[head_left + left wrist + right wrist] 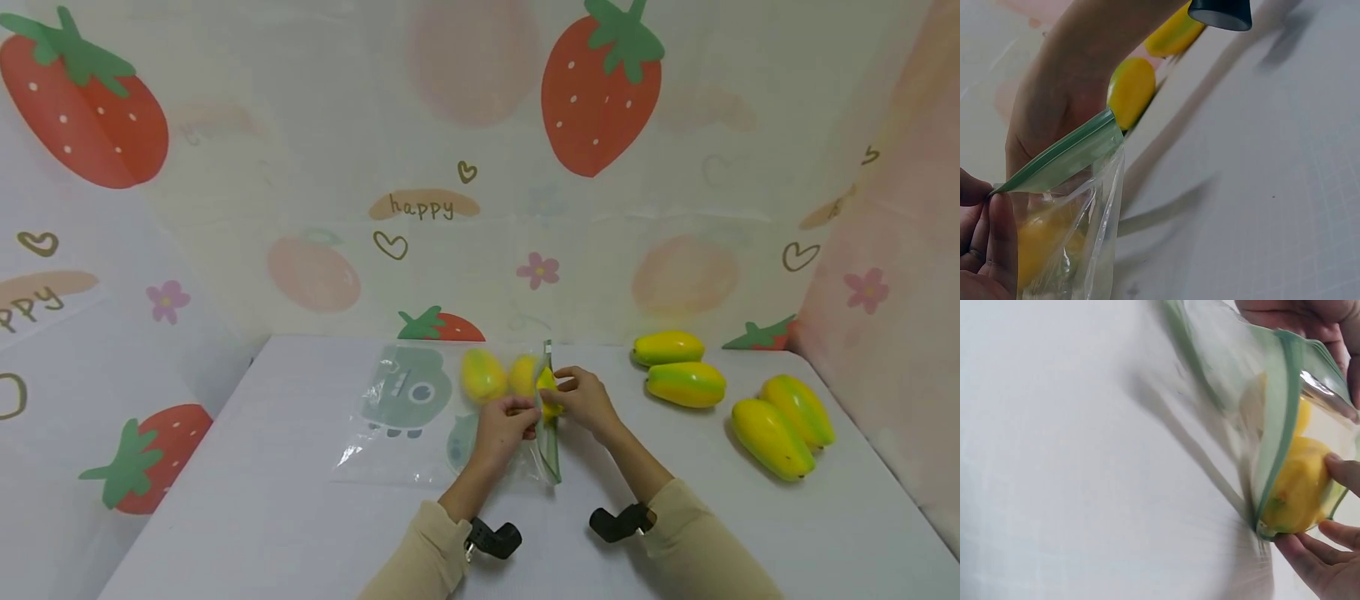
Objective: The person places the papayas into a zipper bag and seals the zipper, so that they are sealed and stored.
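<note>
A clear zip bag (412, 392) with a green zip edge and printed cartoon figures lies on the table, its mouth facing right. Two yellow-green papayas (483, 375) show inside it. My left hand (501, 432) pinches the near side of the bag's rim between thumb and fingers, as the left wrist view also shows. At the parted mouth, my right hand (592, 404) grips another papaya (1300, 487), thumb on its side and fingers beneath. That papaya is partly within the green rim (1285, 419). The zip edge hides some of it in the head view.
Right of the bag, two papayas (686, 384) lie close together toward the back of the white table (247, 517). Two more papayas (772, 439) lean together farther right. A strawberry-patterned sheet (480, 167) stands behind the table. Black wrist cameras (495, 539) sit under both sleeves.
</note>
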`<move>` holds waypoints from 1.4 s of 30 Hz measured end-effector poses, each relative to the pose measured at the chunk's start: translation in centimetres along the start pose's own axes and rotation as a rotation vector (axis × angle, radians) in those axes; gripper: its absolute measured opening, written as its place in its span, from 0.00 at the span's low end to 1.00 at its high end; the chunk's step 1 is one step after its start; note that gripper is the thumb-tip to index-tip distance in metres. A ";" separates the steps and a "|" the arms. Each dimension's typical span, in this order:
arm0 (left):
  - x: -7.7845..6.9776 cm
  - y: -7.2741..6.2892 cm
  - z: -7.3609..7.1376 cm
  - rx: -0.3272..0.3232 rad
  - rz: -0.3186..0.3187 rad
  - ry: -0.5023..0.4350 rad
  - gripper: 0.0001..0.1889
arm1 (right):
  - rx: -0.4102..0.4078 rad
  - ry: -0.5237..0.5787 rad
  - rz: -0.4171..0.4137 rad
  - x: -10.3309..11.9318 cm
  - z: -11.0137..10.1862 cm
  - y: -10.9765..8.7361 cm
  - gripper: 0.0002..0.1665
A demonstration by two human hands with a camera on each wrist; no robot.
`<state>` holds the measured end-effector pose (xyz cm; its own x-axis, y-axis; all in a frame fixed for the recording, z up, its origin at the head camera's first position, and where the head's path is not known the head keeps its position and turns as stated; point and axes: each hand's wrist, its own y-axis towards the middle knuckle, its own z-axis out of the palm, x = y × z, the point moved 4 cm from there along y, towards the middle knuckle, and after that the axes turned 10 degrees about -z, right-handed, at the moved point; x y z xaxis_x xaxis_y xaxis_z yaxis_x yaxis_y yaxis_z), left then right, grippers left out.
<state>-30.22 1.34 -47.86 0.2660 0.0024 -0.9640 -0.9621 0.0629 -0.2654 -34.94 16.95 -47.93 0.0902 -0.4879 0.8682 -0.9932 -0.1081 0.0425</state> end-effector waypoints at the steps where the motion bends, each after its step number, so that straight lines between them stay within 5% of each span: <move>1: 0.0 0.1 0.0 0.001 -0.004 -0.002 0.11 | -0.005 0.014 0.003 0.0 0.2 0.0 0.32; 13: 0.1 0.3 0.0 0.019 0.013 -0.006 0.12 | -0.035 0.176 -0.037 -0.2 0.8 0.1 0.25; 20: -1.7 -1.3 0.0 0.056 0.010 -0.002 0.11 | -0.084 0.285 -0.063 0.4 1.7 0.5 0.21; 28: -0.7 -0.3 0.3 0.053 -0.003 -0.008 0.11 | -0.040 0.234 -0.080 0.0 1.6 1.0 0.21; 42: -0.2 0.0 0.9 -0.025 0.073 0.075 0.13 | -0.059 0.145 -0.066 0.2 -0.8 0.8 0.16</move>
<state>-30.20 2.26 -47.63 0.1913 -0.0688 -0.9791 -0.9801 0.0401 -0.1943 -35.75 17.51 -47.32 0.1486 -0.3511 0.9245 -0.9884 -0.0827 0.1275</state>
